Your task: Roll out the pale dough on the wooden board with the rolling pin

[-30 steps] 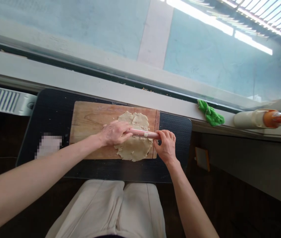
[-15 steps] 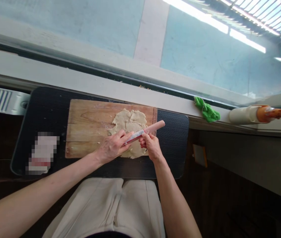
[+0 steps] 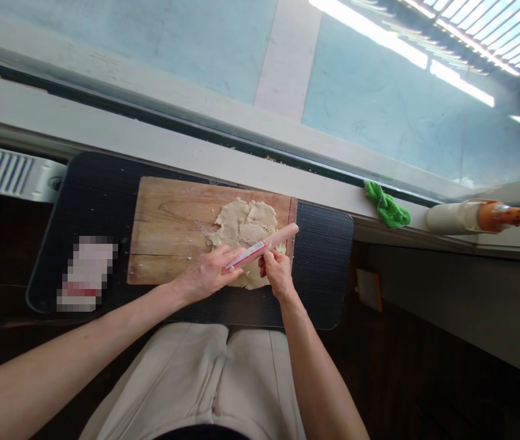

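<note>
My left hand (image 3: 211, 269) is closed round the lower left end of a pink tube (image 3: 282, 235) with a white-and-red printed label. The tube slants up to the right above a flattened, ragged sheet of pale dough (image 3: 241, 215). Just below the tube's middle, the fingers of my right hand (image 3: 278, 272) are curled tight. Whatever they pinch is hidden. Under the dough lies a wooden cutting board (image 3: 168, 211), with small crumbs on it.
The board rests on a black table (image 3: 324, 263). At the table's left is a blurred-out pale item (image 3: 88, 272). Along the windowsill (image 3: 186, 146) are a green cloth (image 3: 388, 205) and a white bottle (image 3: 452, 218) with an orange top. A white striped unit (image 3: 7, 171) stands left.
My right fingers have pulled down slightly from the tube and curled tighter. The tube's upper end has come a little left. The whole view has shifted slightly.
</note>
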`<state>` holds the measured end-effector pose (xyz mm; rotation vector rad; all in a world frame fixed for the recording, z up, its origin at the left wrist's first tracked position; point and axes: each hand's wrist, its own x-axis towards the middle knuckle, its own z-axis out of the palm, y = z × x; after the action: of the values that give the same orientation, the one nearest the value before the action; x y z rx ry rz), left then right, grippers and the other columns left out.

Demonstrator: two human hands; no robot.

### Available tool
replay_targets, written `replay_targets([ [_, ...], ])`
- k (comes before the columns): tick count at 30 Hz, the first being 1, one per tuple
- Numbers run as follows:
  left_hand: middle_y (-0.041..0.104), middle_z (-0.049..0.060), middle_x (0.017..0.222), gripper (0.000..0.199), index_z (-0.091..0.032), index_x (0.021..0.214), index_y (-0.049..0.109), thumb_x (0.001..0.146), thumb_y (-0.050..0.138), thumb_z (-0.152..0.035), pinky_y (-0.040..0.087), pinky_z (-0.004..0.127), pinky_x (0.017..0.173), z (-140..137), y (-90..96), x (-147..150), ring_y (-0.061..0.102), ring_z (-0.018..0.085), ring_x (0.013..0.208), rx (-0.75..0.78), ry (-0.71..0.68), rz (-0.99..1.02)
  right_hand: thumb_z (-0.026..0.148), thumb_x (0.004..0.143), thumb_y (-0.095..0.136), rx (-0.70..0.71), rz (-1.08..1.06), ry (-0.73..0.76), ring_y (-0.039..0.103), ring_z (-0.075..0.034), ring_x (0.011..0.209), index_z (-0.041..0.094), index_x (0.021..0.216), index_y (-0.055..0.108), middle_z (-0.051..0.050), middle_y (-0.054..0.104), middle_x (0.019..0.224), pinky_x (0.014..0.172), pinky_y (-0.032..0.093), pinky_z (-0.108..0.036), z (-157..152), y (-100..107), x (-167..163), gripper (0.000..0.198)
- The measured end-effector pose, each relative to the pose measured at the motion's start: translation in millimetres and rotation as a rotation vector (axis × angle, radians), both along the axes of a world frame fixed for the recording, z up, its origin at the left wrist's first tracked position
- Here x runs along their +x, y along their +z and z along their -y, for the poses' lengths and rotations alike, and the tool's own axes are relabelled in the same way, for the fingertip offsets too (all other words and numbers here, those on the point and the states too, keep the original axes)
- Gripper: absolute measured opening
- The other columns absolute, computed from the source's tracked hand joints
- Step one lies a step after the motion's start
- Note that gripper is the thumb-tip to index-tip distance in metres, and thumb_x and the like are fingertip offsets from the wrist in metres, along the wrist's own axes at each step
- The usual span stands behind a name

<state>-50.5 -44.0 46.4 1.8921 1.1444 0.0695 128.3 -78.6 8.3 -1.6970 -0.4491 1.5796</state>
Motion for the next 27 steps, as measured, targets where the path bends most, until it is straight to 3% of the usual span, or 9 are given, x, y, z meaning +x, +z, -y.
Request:
replay_targets([
  [2, 0.060, 0.001, 0.092, 0.045, -0.025, 0.127, 0.056, 0.088, 0.047, -0.044, 0.046, 0.027, 0.074, 2, 5.0, 1, 0.056, 0.015, 0.078, -0.190, 0.096, 0.097, 0.037, 0.074, 0.053, 0.021, -0.007, 0.003, 0.041, -0.005, 0.038, 0.018, 0.057, 0.051, 0.005, 0.051, 0.051, 0.038, 0.034, -0.018, 0, 1, -1, 0.026],
  [5, 0.060, -0.001, 0.076, 0.051, -0.023, 0.128, 0.056, 0.087, 0.045, -0.052, 0.045, 0.025, 0.060, 7, 11.6, 2, 0.054, 0.014, 0.065, -0.523, 0.288, 0.196, 0.039, 0.075, 0.055, 0.047, -0.022, 0.021, 0.045, -0.007, 0.043, 0.017, 0.066, 0.058, 0.004, 0.054, 0.057, 0.044, 0.040, -0.020, -2, 1, 2, 0.023],
  [7, 0.058, -0.003, 0.070, 0.054, -0.022, 0.127, 0.056, 0.084, 0.048, -0.054, 0.042, 0.024, 0.053, 9, 13.0, 0, 0.051, 0.012, 0.058, -0.634, 0.430, 0.233, 0.037, 0.077, 0.052, 0.044, 0.076, 0.016, 0.050, -0.009, 0.049, 0.017, 0.080, 0.062, 0.003, 0.057, 0.062, 0.049, 0.043, -0.022, -5, -2, 7, 0.022],
  [10, 0.061, -0.002, 0.075, 0.053, -0.021, 0.121, 0.059, 0.079, 0.056, -0.053, 0.043, 0.023, 0.054, 8, 9.8, -7, 0.051, 0.011, 0.058, -0.607, 0.601, 0.266, 0.025, 0.080, 0.047, 0.098, 0.432, 0.103, 0.059, -0.013, 0.066, 0.018, 0.089, 0.064, -0.001, 0.063, 0.075, 0.064, 0.047, -0.025, -11, -8, 12, 0.021],
  [14, 0.064, -0.001, 0.079, 0.050, -0.020, 0.116, 0.062, 0.078, 0.057, -0.053, 0.043, 0.022, 0.056, 4, 4.5, -19, 0.052, 0.011, 0.060, -0.504, 0.699, 0.244, 0.017, 0.084, 0.041, 0.169, 0.783, 0.386, 0.060, -0.016, 0.077, 0.020, 0.090, 0.066, -0.002, 0.065, 0.082, 0.075, 0.045, -0.028, -18, -8, 16, 0.026],
  [18, 0.067, -0.001, 0.086, 0.050, -0.023, 0.119, 0.062, 0.080, 0.055, -0.053, 0.046, 0.023, 0.062, 4, 3.7, -24, 0.056, 0.013, 0.068, -0.460, 0.661, 0.219, 0.027, 0.088, 0.046, 0.154, 0.938, 0.370, 0.060, -0.016, 0.079, 0.021, 0.092, 0.065, -0.003, 0.064, 0.086, 0.076, 0.044, -0.027, -11, -4, 31, 0.021],
  [23, 0.069, 0.001, 0.100, 0.053, -0.022, 0.123, 0.060, 0.081, 0.055, -0.053, 0.048, 0.027, 0.077, 11, -2.0, -24, 0.061, 0.017, 0.086, -0.416, 0.647, 0.209, 0.029, 0.078, 0.062, 0.098, 1.039, 0.441, 0.056, -0.014, 0.076, 0.021, 0.097, 0.063, -0.001, 0.057, 0.089, 0.070, 0.044, -0.025, 4, -10, 48, 0.021],
  [27, 0.069, 0.001, 0.101, 0.056, -0.022, 0.125, 0.058, 0.080, 0.054, -0.055, 0.049, 0.028, 0.079, 12, -3.6, -22, 0.063, 0.019, 0.088, -0.381, 0.651, 0.148, 0.029, 0.085, 0.056, 0.148, 1.085, 0.500, 0.054, -0.013, 0.075, 0.021, 0.090, 0.064, -0.001, 0.056, 0.088, 0.067, 0.041, -0.023, 2, -16, 46, 0.012],
])
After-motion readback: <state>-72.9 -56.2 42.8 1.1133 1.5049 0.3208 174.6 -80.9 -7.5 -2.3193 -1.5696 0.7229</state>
